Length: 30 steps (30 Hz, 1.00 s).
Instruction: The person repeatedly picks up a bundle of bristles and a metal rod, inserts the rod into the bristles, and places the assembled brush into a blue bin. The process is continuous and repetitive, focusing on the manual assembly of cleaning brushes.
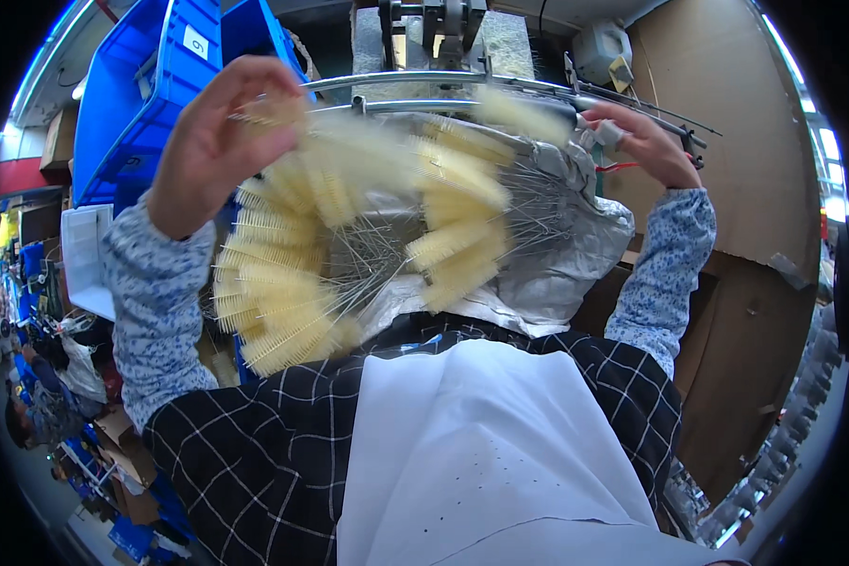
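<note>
My left hand (226, 132) is raised at the upper left, fingers curled round a pale yellow bristle brush with a wire stem. Blurred pale bristles (363, 156) extend to its right. At the upper right, my right hand (643, 146), with a white wrap on a finger, bends its fingers at the end of the metal bars; what they grip is hidden. Another blurred brush (524, 115) shows left of it. Below, many yellow brushes (278, 302) lie fanned out in a left pile and a right pile (457, 212), wire stems pointing various ways.
Silvery sheeting (575, 255) lies under the brushes. Metal bars (415, 104) run across in front of a machine (434, 28). Blue bins (132, 104) stand at the left beside a white container (87, 255). Cardboard (726, 123) and a plastic jug (602, 49) are at the right.
</note>
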Available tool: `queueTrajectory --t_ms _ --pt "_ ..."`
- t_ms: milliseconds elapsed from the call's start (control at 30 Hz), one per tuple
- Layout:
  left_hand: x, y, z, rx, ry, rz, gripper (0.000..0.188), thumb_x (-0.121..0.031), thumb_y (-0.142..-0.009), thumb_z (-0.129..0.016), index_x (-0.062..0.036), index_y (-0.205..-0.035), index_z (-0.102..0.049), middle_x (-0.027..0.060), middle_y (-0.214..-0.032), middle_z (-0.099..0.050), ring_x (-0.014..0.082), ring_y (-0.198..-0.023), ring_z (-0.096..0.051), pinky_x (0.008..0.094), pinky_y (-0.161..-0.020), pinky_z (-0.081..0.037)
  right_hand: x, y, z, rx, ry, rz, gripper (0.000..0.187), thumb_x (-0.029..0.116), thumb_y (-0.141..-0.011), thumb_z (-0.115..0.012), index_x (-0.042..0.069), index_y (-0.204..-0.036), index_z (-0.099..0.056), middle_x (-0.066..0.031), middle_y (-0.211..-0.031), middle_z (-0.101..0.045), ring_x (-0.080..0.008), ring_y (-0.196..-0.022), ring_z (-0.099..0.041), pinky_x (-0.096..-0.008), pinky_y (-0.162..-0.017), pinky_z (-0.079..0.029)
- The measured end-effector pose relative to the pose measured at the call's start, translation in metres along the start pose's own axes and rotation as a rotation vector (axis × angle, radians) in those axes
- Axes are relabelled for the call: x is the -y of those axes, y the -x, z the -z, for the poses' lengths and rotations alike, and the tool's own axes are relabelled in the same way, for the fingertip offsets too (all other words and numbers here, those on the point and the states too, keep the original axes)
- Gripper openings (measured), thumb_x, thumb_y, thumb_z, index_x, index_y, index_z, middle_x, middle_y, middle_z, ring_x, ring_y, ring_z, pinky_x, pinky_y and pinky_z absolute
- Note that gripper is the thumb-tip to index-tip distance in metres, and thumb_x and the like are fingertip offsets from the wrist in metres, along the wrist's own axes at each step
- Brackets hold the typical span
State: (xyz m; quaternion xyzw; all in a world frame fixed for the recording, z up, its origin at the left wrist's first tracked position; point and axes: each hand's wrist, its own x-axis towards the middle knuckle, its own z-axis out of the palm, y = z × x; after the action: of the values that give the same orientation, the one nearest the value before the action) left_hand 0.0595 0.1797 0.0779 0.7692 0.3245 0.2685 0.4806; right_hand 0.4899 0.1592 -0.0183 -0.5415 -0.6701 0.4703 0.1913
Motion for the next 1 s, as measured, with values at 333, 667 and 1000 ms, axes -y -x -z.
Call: queueTrajectory --t_ms 333,667,1000 --pt "0.033 -0.026 -0.061 0.090 -0.142 0.027 0.045 -0.017 -0.077 -0.062 -0.0051 -0.115 -0.039 0.0117 -0.106 -0.049 0.0198 -0.093 -0.054 0.0305 -0.079 -0.047 0.062 -0.053 -0.129 -0.005 -0.243 0.303 0.028 0.013 -0.083 -0.054 0.006 -0.109 -0.052 -0.0050 -0.097 -0.057 -0.0123 -0.089 -0.052 -0.0262 -0.078 -0.044" --pt "0.114 0.004 -0.012 0.374 -0.582 0.437 0.037 -0.018 -0.074 -0.064 -0.0046 -0.100 -0.040 0.0105 -0.081 -0.051 0.0160 -0.072 -0.052 0.0276 -0.065 -0.043 -0.033 -0.129 -0.064 -0.637 0.923 -0.108 0.026 0.019 -0.083 -0.047 0.026 -0.105 -0.058 -0.0028 -0.090 -0.056 -0.0205 -0.089 -0.050 -0.0361 -0.079 -0.039" --pt "0.091 0.020 -0.002 0.299 -0.141 0.527 0.020 -0.007 -0.068 -0.054 -0.0051 -0.083 -0.042 -0.0001 -0.076 -0.040 0.0036 -0.063 -0.038 0.0191 -0.055 -0.035 -0.042 -0.133 -0.059 -0.603 0.947 -0.050 0.026 0.026 -0.086 -0.046 0.029 -0.109 -0.056 -0.0010 -0.093 -0.057 -0.0194 -0.090 -0.049 -0.0356 -0.081 -0.037"
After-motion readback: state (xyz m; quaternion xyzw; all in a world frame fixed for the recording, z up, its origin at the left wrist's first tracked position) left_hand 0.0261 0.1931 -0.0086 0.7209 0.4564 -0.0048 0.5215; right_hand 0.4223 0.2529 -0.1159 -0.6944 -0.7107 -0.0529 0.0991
